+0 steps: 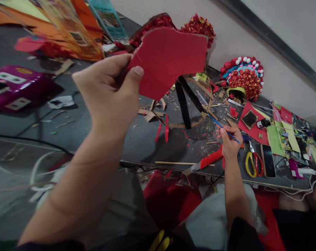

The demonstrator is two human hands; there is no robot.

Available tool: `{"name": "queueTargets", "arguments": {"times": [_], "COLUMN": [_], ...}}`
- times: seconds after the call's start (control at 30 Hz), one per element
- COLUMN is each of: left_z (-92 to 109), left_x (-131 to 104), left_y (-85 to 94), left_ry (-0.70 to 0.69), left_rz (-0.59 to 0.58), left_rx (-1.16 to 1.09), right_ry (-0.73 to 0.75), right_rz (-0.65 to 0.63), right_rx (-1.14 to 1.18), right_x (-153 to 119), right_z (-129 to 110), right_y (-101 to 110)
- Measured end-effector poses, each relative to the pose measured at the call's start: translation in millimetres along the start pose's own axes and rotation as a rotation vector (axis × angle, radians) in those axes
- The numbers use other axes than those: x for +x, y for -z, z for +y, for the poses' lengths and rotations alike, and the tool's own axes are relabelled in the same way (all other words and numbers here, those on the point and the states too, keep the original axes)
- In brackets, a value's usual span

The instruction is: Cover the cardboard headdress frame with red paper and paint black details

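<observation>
My left hand (113,94) is closed on a red cardboard cutout (170,62), pinched at its left edge between thumb and fingers and raised above the table. Two long black strips (183,106) extend below the cutout; whether they are joined to it I cannot tell. Lower right, my right hand (229,141) grips a thin blue paintbrush (219,124). Its tip is at the lower end of the right-hand black strip, apparently touching it. Behind the strips lies a curved brown cardboard frame (193,124). A red-handled saw or knife (211,157) lies near the right hand.
Scissors (252,164) and a phone (268,161) lie at the front edge, right side. A small dark jar (263,123) stands on red paper. Decorated red pieces (244,78) lean by the wall. Left are a purple device (22,87) and an orange bottle (71,29). Scraps litter the table.
</observation>
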State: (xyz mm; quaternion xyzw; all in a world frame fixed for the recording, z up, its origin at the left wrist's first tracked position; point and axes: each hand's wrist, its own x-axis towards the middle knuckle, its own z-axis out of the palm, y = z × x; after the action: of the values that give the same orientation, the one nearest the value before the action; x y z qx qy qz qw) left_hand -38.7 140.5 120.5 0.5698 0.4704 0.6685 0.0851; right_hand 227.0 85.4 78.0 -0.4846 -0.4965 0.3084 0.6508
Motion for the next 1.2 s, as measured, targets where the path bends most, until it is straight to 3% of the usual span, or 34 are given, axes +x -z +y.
{"name": "queueTargets", "arguments": {"times": [0.5, 0.83, 1.2], "left_z": [-5.9, -36.6, -58.0], "left_x": [0.8, 6.8, 15.6], "left_y": [1.9, 2.1, 5.8], "left_ry": [0.068, -0.048, 0.008], "left_rz": [0.038, 0.044, 0.038], "left_rx": [-0.090, -0.203, -0.274], "right_ry": [0.005, 0.015, 0.018], "right_rz": [0.005, -0.006, 0.033], "right_rx": [0.016, -0.021, -0.008], "right_x": [1.5, 6.9, 4.2], "right_z": [4.2, 8.7, 0.4], "right_y": [-1.2, 5.4, 2.0]}}
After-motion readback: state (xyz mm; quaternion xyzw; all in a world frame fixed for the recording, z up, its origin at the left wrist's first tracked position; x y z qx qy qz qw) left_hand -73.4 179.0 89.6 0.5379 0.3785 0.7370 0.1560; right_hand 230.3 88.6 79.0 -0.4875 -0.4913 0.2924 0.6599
